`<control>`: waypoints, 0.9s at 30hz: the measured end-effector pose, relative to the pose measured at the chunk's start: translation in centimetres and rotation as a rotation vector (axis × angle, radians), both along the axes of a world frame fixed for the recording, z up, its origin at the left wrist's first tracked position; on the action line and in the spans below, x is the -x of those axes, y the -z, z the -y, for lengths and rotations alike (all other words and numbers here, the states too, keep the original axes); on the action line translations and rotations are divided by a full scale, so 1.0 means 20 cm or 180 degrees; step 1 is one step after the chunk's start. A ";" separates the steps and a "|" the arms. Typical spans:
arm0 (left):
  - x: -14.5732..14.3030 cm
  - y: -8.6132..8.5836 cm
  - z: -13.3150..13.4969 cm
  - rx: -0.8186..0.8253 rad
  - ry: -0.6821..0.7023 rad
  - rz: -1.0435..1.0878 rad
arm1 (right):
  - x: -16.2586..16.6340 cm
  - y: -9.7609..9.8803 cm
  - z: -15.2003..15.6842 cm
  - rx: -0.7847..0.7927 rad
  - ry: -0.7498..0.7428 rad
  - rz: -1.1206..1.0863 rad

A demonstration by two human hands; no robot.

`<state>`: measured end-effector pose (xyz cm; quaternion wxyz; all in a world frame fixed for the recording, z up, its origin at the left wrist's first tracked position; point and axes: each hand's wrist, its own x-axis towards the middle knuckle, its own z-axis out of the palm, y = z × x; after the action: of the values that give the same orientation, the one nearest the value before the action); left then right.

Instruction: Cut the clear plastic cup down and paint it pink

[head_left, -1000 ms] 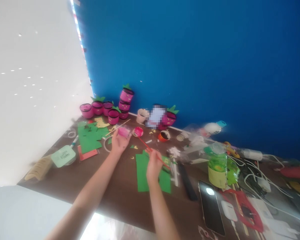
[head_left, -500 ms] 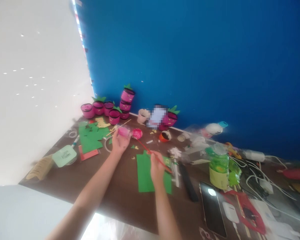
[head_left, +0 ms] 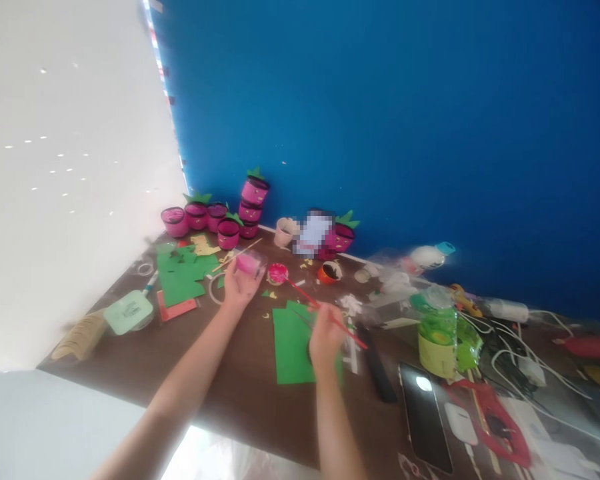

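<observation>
My left hand [head_left: 241, 288] is closed round a small clear plastic cup [head_left: 250, 265] partly coated in pink. In my right hand [head_left: 326, 337] is a thin red paintbrush [head_left: 347, 331], pinched near its middle. The brush's far end reaches a little pot of pink paint [head_left: 278, 273] on the table, just right of the cup. Below my right hand lie green sheets [head_left: 291, 347]. An orange pot with dark contents [head_left: 329, 272] stands farther back. Several pink cups with black rims [head_left: 229, 233] line the wall, some topped with green leaf shapes.
On the left are cut green sheets [head_left: 180, 277], a red card [head_left: 177, 308] and a pale green lidded box [head_left: 129, 311]. A black phone [head_left: 425, 417], white earbuds case [head_left: 461, 424], green bottle [head_left: 437, 340] and tangled white cables [head_left: 510, 360] crowd the right. A blue wall [head_left: 380, 120] stands behind.
My right hand has moved right with the paintbrush, drawing its end to the right side of the paint pot. The pot sits slightly farther right and lower. My left hand barely shifts.
</observation>
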<state>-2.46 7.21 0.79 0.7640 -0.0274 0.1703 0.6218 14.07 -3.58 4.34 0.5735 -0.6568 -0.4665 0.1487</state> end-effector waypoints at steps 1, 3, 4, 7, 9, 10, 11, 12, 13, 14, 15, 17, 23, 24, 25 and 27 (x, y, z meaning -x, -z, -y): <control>0.00 0.00 0.00 -0.0004 0.0004 -0.0014 | 0.00 0.01 0.00 -0.0004 -0.0023 0.0070; 0.00 0.00 0.00 -0.0039 0.0026 -0.0037 | -0.01 0.03 0.00 0.0036 -0.0102 0.0222; 0.00 0.00 0.00 -0.0064 0.0048 -0.0044 | -0.01 0.04 0.00 0.0070 -0.0147 0.0297; 0.00 0.00 0.01 -0.0130 0.0126 -0.0061 | -0.02 0.07 -0.01 0.0189 -0.0275 0.0480; 0.00 0.01 0.01 -0.0149 0.0151 -0.0056 | -0.02 0.08 -0.02 0.0233 -0.0356 0.0542; 0.00 0.01 0.01 -0.0146 0.0153 -0.0047 | -0.01 0.08 -0.02 0.0247 -0.0385 0.0542; 0.00 0.01 0.01 -0.0145 0.0155 -0.0034 | -0.01 0.08 -0.02 0.0261 -0.0404 0.0516; 0.00 0.01 0.00 -0.0145 0.0159 -0.0020 | 0.00 0.09 -0.02 0.0274 -0.0416 0.0461; 0.00 0.01 0.00 -0.0149 0.0162 -0.0009 | 0.00 0.09 -0.03 0.0283 -0.0408 0.0378; 0.00 0.02 0.00 -0.0148 0.0167 -0.0003 | 0.00 0.09 -0.03 0.0294 -0.0396 0.0271; 0.00 0.02 0.00 -0.0143 0.0168 -0.0003 | 0.01 0.09 -0.03 0.0302 -0.0373 0.0153; 0.00 0.02 0.00 -0.0122 0.0172 -0.0011 | 0.01 0.09 -0.04 0.0304 -0.0304 -0.0085; 0.00 0.02 0.00 -0.0187 0.0177 0.0021 | 0.03 0.09 -0.05 0.0236 0.0113 -0.0716; 0.00 0.02 0.00 -0.0200 0.0183 0.0012 | 0.03 0.10 -0.05 0.0214 0.0187 -0.0818; 0.00 0.02 0.01 -0.0204 0.0187 0.0001 | 0.03 0.10 -0.05 0.0187 0.0249 -0.0891; 0.00 0.02 0.01 -0.0206 0.0186 -0.0016 | 0.03 0.10 -0.04 0.0130 0.0293 -0.0883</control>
<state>-2.46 7.10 0.35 0.7819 0.0039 0.1526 0.6044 13.49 -2.78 2.27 0.6251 -0.6622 -0.3490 0.2210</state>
